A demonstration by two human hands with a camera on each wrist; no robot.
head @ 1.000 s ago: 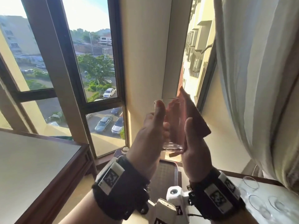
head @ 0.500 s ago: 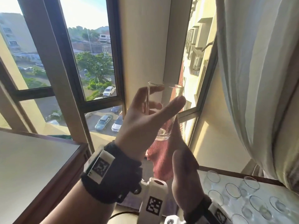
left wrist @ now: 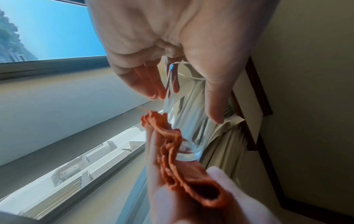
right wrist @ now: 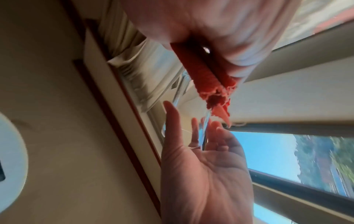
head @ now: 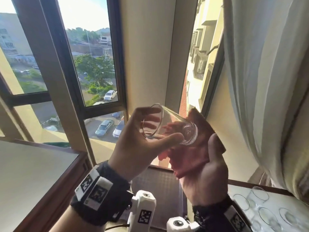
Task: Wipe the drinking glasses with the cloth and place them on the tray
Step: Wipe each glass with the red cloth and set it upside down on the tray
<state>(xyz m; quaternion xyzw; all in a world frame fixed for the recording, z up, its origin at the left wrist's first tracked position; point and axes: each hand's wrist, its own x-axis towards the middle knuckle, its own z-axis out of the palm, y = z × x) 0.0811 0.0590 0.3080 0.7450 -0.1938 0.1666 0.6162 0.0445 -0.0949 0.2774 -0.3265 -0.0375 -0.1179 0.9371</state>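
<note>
Head view, far left: a pale table top [head: 30, 173] with a dark wood edge runs beside the window [head: 93, 64], which looks down on parked cars and trees. Moving right, my left hand [head: 142, 144] is raised in front of the cream wall, thumb under and fingers curled over a clear drinking glass [head: 173, 126]. The glass lies tipped on its side, its mouth toward the window and its thick base pointing right. From the left wrist, my thumb runs along one side of the glass [left wrist: 187, 124] and my fingers along the other. The base meets the orange-red cloth [head: 192, 153], folded and draped in my right hand [head: 205, 174], whose thumb lies over the cloth and pins it against the palm. From the right wrist, the cloth [right wrist: 206, 75] is bunched in my grip, its frayed end touching the glass. Below both hands is the dark tray [head: 160, 185]. Farther right, more glasses [head: 260, 205] stand on a pale surface under the white curtain [head: 267, 81].
</note>
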